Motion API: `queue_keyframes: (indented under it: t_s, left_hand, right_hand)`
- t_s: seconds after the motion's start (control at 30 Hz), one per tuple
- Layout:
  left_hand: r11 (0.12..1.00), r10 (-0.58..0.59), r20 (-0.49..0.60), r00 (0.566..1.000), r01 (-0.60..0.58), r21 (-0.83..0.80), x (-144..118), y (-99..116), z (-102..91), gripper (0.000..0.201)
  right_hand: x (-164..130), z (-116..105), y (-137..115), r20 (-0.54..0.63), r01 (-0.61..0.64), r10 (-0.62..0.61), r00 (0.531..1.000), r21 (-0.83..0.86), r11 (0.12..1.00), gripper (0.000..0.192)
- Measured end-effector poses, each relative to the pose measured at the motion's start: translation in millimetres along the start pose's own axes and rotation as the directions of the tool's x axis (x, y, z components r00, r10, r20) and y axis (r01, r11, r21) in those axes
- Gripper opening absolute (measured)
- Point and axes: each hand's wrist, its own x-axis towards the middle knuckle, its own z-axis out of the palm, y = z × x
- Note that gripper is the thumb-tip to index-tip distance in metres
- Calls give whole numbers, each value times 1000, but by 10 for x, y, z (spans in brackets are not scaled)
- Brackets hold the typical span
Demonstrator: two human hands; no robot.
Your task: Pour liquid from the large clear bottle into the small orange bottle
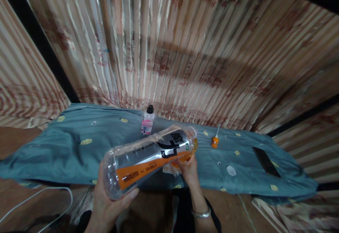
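My left hand [107, 197] is wrapped round the base of a large clear plastic drink bottle [148, 155] with a silver and orange label. The bottle lies tilted, its uncapped-looking mouth pointing right. Behind its neck my right hand [189, 169] grips an amber bottle [196, 145], mostly hidden by the drink bottle. The two bottles' mouths are close together; whether they touch I cannot tell. Under my right hand is a crumpled whitish piece [171, 169], partly covered. To the right lies an orange pump head [215, 141] with a thin tube.
A teal patterned cloth [106, 137] covers the surface ahead. On it stands a small clear bottle [147, 123] with a black top and pink label. A white disc [231, 170] and a black phone [266, 161] lie right. Striped curtains [169, 56] hang behind. A white cable [70, 194] loops at lower left.
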Motion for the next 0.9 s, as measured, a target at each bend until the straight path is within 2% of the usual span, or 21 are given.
queue_keyframes:
  t_s: [0.2, 0.6, 0.9]
  left_hand:
    - [997, -53, 25, 998, 54, -63, 2, -18, -22, 107]
    - [997, -38, -24, 999, 36, -74, 14, -62, -11, 96]
    - [996, -40, 26, 999, 42, -84, 12, 2, -19, 93]
  right_hand:
    - [-3, -2, -5, 3, 2, -2, 1000, 3, 1000, 59]
    - [-5, -7, -30, -1, -38, 38, 999, -40, 998, 62]
    - [-8, 2, -70, 4, -41, 41, 999, 11, 999, 62]
